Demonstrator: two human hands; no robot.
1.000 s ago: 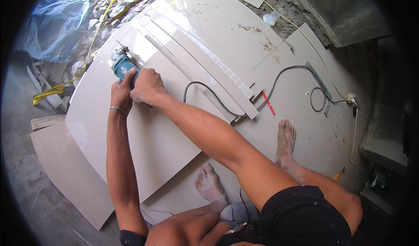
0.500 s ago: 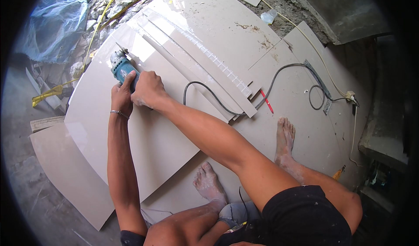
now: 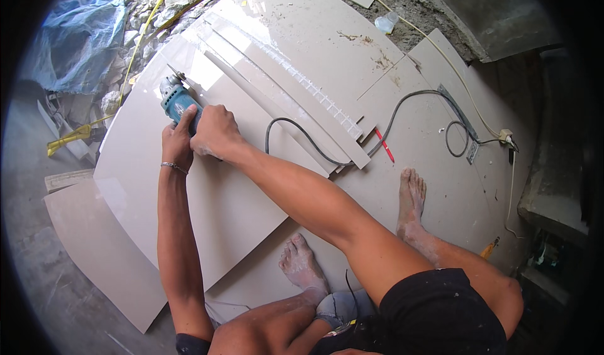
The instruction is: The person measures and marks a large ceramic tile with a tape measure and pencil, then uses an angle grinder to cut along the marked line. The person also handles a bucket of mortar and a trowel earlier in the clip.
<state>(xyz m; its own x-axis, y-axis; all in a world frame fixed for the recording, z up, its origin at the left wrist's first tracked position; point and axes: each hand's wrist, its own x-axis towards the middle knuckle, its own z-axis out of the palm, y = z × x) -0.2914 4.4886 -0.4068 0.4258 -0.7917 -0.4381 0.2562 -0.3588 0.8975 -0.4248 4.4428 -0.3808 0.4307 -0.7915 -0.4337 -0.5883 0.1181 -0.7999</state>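
Note:
A teal angle grinder point(image 3: 178, 102) lies in both my hands over a large beige tile point(image 3: 141, 182), its thin disc point(image 3: 176, 72) at the far end. My left hand point(image 3: 177, 142) is closed round the near left side of its body, a bracelet on the wrist. From the right, my right hand point(image 3: 217, 131) wraps the rear of the body and hides most of it. The disc is close to the tile's far edge; I cannot tell whether it touches. A dark power cable point(image 3: 291, 121) trails away to the right.
Narrow tile strips point(image 3: 296, 117) lie beyond the big tile. A red marker-like stick point(image 3: 384, 146) rests beside them. My bare feet point(image 3: 412, 194) stand on the tiled surface. A socket point(image 3: 505, 136) joins the cables at right. Rubble point(image 3: 148, 24) and a blue sheet point(image 3: 75, 46) are far left.

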